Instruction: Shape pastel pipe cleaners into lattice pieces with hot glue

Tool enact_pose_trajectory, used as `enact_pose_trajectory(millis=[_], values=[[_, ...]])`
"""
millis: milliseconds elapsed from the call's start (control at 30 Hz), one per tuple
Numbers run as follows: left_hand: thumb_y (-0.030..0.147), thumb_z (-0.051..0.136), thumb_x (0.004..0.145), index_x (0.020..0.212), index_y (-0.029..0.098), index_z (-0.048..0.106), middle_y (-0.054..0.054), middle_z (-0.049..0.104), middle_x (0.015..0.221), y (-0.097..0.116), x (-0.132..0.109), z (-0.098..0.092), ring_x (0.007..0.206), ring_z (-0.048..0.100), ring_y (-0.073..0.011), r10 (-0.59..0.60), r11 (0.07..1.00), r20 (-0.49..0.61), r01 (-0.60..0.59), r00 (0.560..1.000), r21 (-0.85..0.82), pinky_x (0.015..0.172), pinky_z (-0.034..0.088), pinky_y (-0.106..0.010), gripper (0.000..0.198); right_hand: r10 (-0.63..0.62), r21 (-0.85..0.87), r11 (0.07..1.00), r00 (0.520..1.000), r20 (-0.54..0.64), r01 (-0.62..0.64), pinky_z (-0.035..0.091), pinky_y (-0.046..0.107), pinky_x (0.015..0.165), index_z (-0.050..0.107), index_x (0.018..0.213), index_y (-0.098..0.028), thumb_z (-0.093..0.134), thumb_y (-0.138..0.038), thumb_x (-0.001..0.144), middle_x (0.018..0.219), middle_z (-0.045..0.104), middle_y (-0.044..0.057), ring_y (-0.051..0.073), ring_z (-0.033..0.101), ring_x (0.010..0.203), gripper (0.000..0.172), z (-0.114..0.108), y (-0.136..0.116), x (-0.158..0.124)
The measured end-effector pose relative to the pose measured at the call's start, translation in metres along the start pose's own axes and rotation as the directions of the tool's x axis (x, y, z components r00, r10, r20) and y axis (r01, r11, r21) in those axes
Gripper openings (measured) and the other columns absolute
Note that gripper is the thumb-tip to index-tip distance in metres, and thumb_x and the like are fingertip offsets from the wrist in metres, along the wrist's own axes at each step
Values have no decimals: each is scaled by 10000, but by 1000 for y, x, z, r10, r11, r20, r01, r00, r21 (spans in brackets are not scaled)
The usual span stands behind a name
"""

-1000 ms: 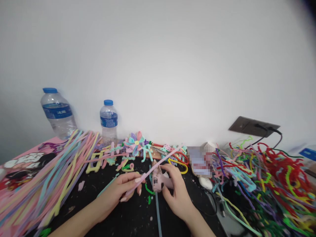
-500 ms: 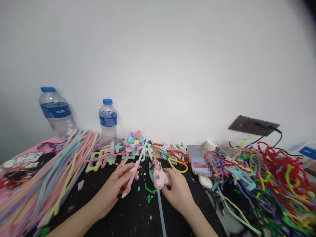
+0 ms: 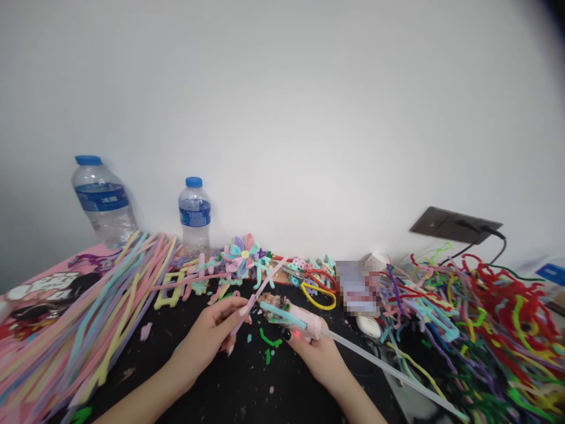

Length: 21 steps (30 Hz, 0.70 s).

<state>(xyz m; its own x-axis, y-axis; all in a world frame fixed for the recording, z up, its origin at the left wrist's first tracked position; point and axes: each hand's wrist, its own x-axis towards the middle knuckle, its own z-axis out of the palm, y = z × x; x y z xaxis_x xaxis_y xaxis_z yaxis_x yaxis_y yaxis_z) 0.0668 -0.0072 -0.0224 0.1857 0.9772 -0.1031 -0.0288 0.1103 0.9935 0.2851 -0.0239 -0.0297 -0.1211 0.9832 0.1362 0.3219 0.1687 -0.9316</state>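
Note:
My left hand [image 3: 209, 335] pinches a pale pink-lilac pipe cleaner [image 3: 269, 278] that slants up to the right. My right hand [image 3: 320, 356] is closed around a pink hot glue gun [image 3: 309, 321], whose small red light glows. A long translucent glue stick [image 3: 388, 368] sticks out of its back end toward the lower right. The gun's grimy nozzle end points left, close against the pipe cleaner beside my left fingertips; I cannot tell whether they touch. A light-blue strip [image 3: 282, 314] runs along the gun's side.
Long pastel pipe cleaners [image 3: 110, 306] spread on the left; tangled coloured ones [image 3: 498, 330] cover the right. Behind are a pipe-cleaner flower [image 3: 244, 254], yellow-and-red-handled scissors [image 3: 318, 296], a phone [image 3: 356, 288] and two bottles [image 3: 194, 213]. Green scraps [image 3: 268, 338] dot the black tabletop [image 3: 247, 388].
My right hand has turned the glue gun so its nozzle swings left to the pipe cleaner, and the glue stick now trails right. The pipe cleaner in my left hand leans further right.

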Motion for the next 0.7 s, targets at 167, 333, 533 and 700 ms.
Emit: enact_pose_trajectory(millis=[167,333,533,700], values=[[450,561,797,981,188,597,16,598,756,-2,0,-1,385,385,-40,31,999,16,-32,999,30,393,345,-185,322,45,15,999,993,-107,-44,456,422,838,646,1022,-199,682,-348,675,1037,623,98,282,570,966,379,2,1,2],[438,550,810,967,174,595,9,590,777,-1,-1,-2,387,394,-38,43,998,15,-43,999,42,401,334,-186,311,51,22,999,996,-68,-50,451,438,841,649,1027,-184,670,-372,689,1023,633,110,288,579,946,387,2,1,3],[453,555,797,949,177,603,5,607,790,1,-1,0,383,378,-40,35,999,5,-35,999,26,402,333,-188,318,43,-33,998,997,-65,-45,444,431,840,672,994,-178,669,-359,687,970,641,99,275,581,889,356,1,-3,2],[458,564,789,951,178,604,9,613,765,4,-2,0,382,372,-38,13,1000,8,-13,1000,3,405,313,-186,327,-33,11,999,999,40,33,471,362,761,680,988,-197,613,-360,760,850,656,65,238,583,813,287,1,-8,4]])
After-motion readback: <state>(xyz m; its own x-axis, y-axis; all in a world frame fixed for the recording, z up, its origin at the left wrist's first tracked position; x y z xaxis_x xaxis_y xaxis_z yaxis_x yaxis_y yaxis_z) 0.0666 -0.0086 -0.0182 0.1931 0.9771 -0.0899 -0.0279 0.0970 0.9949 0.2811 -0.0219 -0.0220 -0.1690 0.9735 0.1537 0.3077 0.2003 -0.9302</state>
